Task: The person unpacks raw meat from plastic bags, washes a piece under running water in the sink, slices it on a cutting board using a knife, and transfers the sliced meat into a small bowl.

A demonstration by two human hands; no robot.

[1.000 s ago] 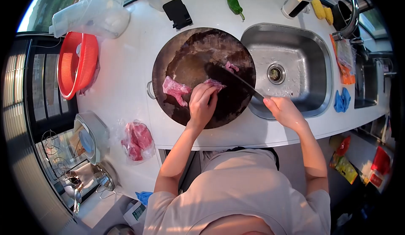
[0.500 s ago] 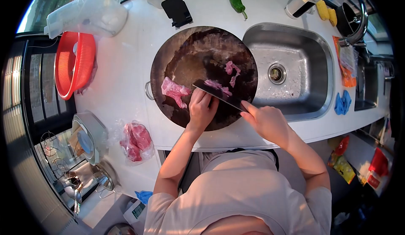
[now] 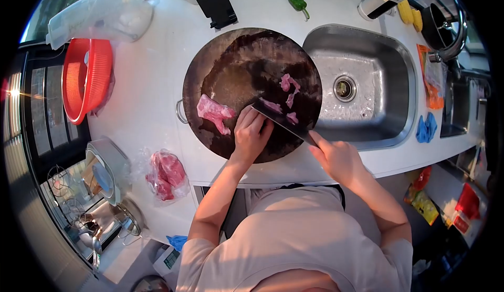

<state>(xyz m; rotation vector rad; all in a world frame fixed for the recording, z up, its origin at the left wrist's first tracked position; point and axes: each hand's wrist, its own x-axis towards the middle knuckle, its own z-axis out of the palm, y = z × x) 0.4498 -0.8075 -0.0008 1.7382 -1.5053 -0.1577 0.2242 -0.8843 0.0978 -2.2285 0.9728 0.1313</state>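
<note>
Against the far side of the knife (image 3: 286, 124), a slice of meat (image 3: 271, 105), flat on the board (image 3: 231, 71). Along the near side, the left hand (image 3: 252, 134), fingers bent and pressed together beside the blade, likely to steady something while tucked back from the edge; cannot tell whether pinching anything beneath. Around the handle, the right hand (image 3: 337, 158), closed, with the blade aslant toward the left fingers, presumably for control. At the board's left, a larger piece (image 3: 214, 114), perhaps set aside to leave the blade room; at the right, scraps (image 3: 290, 88), likewise out of the way. Beyond, to the right, the sink (image 3: 375, 82); to the lower left, bagged meat (image 3: 167, 174) on the counter (image 3: 142, 92), within easy reach.
</note>
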